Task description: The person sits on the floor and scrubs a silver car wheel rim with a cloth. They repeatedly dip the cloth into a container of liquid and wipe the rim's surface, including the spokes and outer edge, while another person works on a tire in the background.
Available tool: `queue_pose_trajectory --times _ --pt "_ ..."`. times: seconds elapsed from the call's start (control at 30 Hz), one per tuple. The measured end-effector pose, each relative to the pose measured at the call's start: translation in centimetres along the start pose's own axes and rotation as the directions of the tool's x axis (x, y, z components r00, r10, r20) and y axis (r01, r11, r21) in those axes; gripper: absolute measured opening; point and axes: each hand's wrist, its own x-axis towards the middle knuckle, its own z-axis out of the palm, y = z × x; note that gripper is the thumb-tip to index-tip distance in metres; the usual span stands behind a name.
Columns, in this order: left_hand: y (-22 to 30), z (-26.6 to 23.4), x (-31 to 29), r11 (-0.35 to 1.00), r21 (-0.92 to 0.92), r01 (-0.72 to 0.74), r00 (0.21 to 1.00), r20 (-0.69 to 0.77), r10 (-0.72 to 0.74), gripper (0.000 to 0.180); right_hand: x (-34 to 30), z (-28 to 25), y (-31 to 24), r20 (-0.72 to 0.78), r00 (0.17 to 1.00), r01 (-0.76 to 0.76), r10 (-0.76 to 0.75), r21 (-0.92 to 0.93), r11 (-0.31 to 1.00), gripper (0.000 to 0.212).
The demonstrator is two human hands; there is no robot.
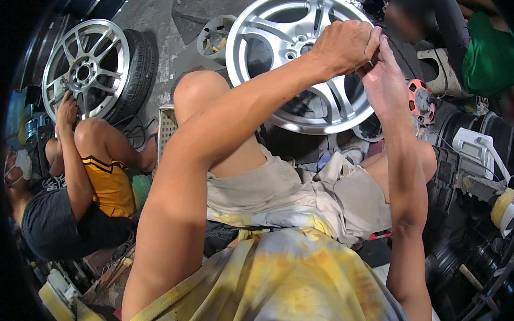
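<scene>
A silver alloy wheel rim (238,52) with paired spokes lies in front of my knees. Over its right side my two hands meet at the fingertips. My left hand (346,46) reaches across the rim, its fingers curled and closed toward the right hand. Below and to the right of it, my right hand (384,89) points upward, with thumb and fingers drawn together against the left fingertips. Whatever is pinched between them, if anything, is hidden by the fingers.
To the left a person (70,209) holds a tool against another silver wheel (87,70), near a black tire (144,68). A clear tub (216,39) stands behind my left knee. Right are a red-orange reel (421,101), a white appliance (473,151) and another person in green (490,53).
</scene>
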Motion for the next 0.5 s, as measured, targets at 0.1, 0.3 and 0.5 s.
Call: queue_pose_trajectory --times 0.1,0.3,0.5 --pt "0.1 -0.2 0.1 0.993 -0.053 0.105 0.993 0.063 -0.102 0.046 0.2 -0.7 0.4 -0.030 0.999 0.012 -0.013 -0.056 0.998 0.043" --pt "-0.7 -0.7 1.0 0.974 -0.177 0.143 0.989 0.069 -0.132 0.063 0.7 -1.5 0.6 -0.020 0.993 0.107 -0.113 -0.193 0.975 0.035" --pt "-2.2 -1.8 0.8 0.989 -0.090 0.115 0.993 -0.020 -0.117 0.055 -0.4 -1.4 0.0 0.083 0.981 0.190 -0.173 -0.277 0.942 0.025"
